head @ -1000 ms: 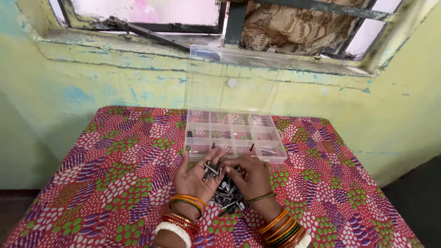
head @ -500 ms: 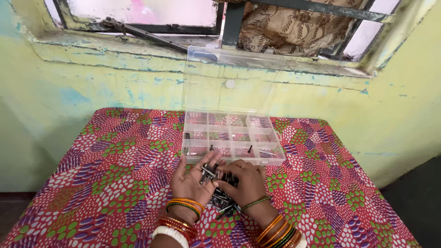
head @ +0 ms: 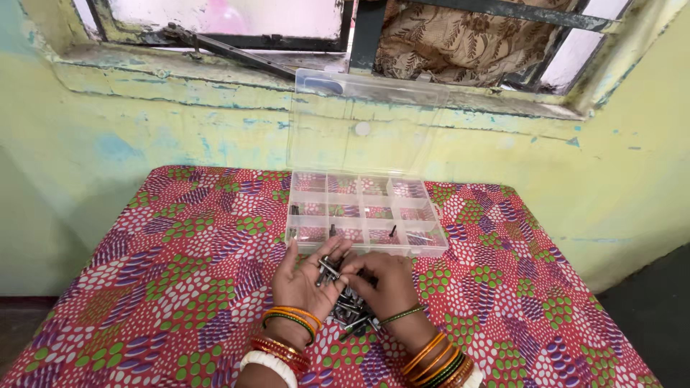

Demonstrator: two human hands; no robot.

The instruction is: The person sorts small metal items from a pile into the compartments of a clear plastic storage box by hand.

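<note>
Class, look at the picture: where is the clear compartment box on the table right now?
In the head view, the clear compartment box sits centre-table on the patterned cloth, lid propped against the wall, just beyond the left hand and right hand.

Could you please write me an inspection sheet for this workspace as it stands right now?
Surface: table under a red, green and purple patterned cloth.
Job's things: pile of dark metal screws on the cloth; clear compartment box, lid up against the wall, a few screws in the front compartments.
Clutter: nothing seen.
Grippers: left hand palm up, cupping several screws; right hand over the pile, fingertips at the left palm's screws.
Cables: nothing seen.
Surroundings: worn yellow wall, window sill, patterned brown curtain behind bars.
</note>
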